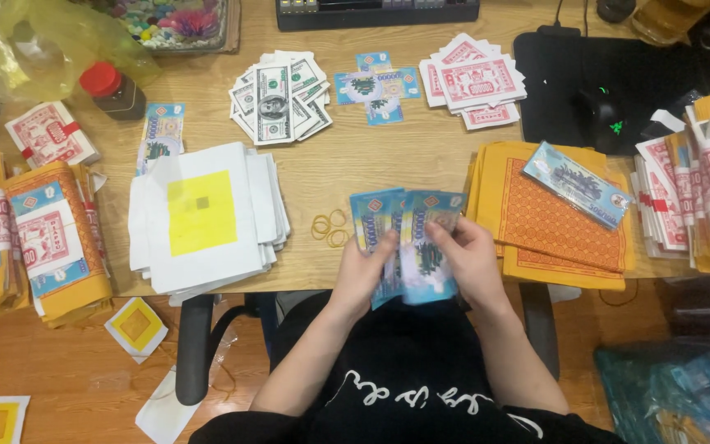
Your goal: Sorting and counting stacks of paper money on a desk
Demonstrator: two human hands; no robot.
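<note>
**Both hands fanning a sheaf of blue notes at the desk edge**

We are seeing the fingers of the left hand curling closed around the lower left of a fan of blue paper notes, thumb lying across the face of the sheets. The right hand is gripping the same fan from the other side, its thumb pressing near the top of the rightmost note and the other fingers wrapping behind. Neither hand is open; both are pinching the sheaf between them.

The notes are sitting directly between the two hands, so neither is nearer than the other. Their long axis is running away from the body, towards the far side of the desk, with the tops spreading slightly left and right. The lower ends are hanging just past the near edge of the wooden desk, above the lap.

Both forearms are coming up from the bottom of the view and converging, wrists bent slightly inward, palms turned toward each other.

Just left of the fan, a few yellow rubber bands are lying on the wood. Further left we are seeing a stack of white sheets with a yellow square. To the right, an orange patterned paper stack is carrying a banded blue bundle. Beyond lie green-grey notes, loose blue notes and red-and-white notes.
</note>
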